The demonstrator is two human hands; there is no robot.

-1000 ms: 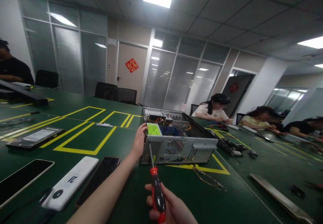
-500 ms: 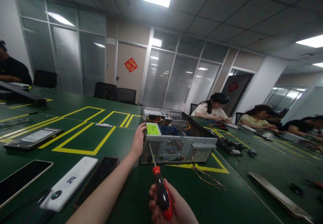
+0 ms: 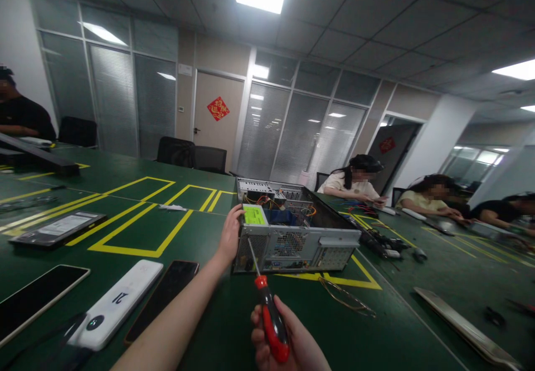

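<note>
An open computer case [image 3: 309, 237] lies on the green table, its rear panel facing me. My left hand [image 3: 230, 237] grips the case's left side near the top corner, beside the power supply with its bright green label [image 3: 254, 214]. In my right hand [image 3: 284, 332] is a red and black screwdriver [image 3: 272, 321], fingers wrapped round its handle. Its shaft points up and away, with the tip at the left part of the rear panel, by the perforated grille. Whether the tip sits in a screw is too small to tell. Wires show inside the case.
Left of me lie a hard drive [image 3: 58, 229], a white device marked 21 [image 3: 117, 304] and two phones, one a dark phone [image 3: 165, 298]. Glasses [image 3: 346, 297] lie before the case; a long metal strip [image 3: 463, 326] and cables [image 3: 384, 243] are rightward. Other people sit around the table.
The screwdriver handle has turned in my right hand, showing its red stripe differently. My left hand stays on the case, which has not visibly moved on the table.
</note>
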